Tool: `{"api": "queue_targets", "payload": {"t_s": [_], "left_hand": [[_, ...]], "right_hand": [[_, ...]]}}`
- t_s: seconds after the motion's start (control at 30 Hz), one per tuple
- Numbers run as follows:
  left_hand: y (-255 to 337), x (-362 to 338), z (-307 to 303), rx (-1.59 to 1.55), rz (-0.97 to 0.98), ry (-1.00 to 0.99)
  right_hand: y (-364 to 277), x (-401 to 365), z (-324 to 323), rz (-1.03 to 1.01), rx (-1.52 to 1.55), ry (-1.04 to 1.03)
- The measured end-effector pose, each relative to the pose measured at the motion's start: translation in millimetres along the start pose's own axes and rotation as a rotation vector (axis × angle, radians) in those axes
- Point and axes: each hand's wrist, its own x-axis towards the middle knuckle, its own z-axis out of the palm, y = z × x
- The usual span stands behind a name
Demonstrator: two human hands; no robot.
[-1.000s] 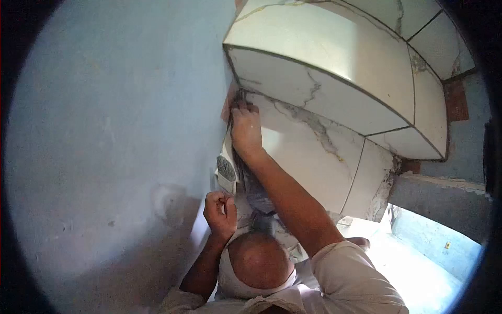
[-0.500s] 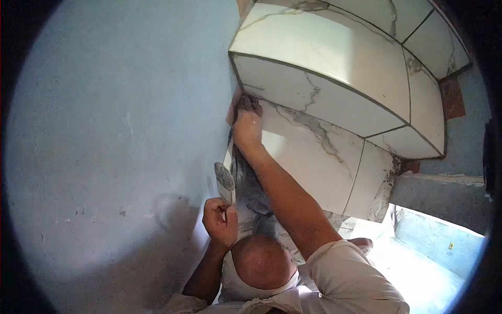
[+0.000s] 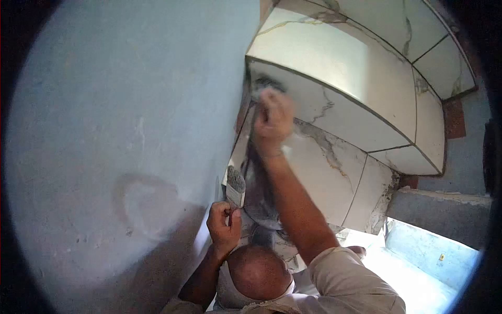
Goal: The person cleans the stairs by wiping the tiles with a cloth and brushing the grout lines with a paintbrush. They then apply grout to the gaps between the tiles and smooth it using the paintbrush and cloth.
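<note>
My left hand (image 3: 224, 227) is closed round the handle of a brush (image 3: 236, 188), whose grey bristles point up beside the blue wall. Higher up, my right hand (image 3: 274, 118) is blurred by motion, its fingers bent at the left end of a white veined riser tile (image 3: 334, 107). At its fingertips is something dark (image 3: 269, 82), too smeared to identify, against the tile. Below the riser is a tread tile (image 3: 319, 162) with grey and gold veins, partly hidden by my right forearm.
A blue wall (image 3: 120, 125) runs along the left. More tiled steps (image 3: 319, 42) rise at the top, with dark joints. A rough concrete edge (image 3: 444, 206) is at the right, above a bright lower floor (image 3: 408, 277). A round bare-skinned form (image 3: 259, 272) shows at the bottom.
My right hand has moved up and right from the inner corner by the wall onto the riser tile. My left hand and the brush have shifted slightly; the view has shifted a little too.
</note>
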Motion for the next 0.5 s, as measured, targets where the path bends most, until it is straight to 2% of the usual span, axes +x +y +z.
{"api": "queue_targets", "payload": {"t_s": [0.03,0.1,0.13,0.27,0.33,0.37,0.4,0.43,0.5], "left_hand": [[-4,-1,-3,0.026,0.011,-0.001],[-2,-4,-3,0.05,0.007,-0.016],[6,1,-1,0.026,0.002,-0.018],[-6,2,-1,0.048,0.068,0.012],[-16,6,0,0.066,0.04,0.007],[-14,-2,-3,0.094,-0.011,-0.018],[-5,0,-5,0.021,-0.117,-0.059],[-3,6,-3,0.016,-0.095,-0.056],[0,4,0,-0.014,-0.002,-0.024]], "right_hand": [[14,3,-2,0.005,0.003,-0.011],[38,-3,-11,-0.145,-0.087,-0.306],[41,-21,-12,-0.054,-0.197,-0.521],[47,-19,-19,-0.061,-0.244,-0.544],[28,13,-29,0.005,-0.125,-0.364],[35,-6,-30,0.023,-0.135,-0.38],[47,-28,-24,0.004,-0.182,-0.483],[50,-24,-13,-0.038,-0.222,-0.564],[47,-11,-12,-0.075,-0.188,-0.477]]}}
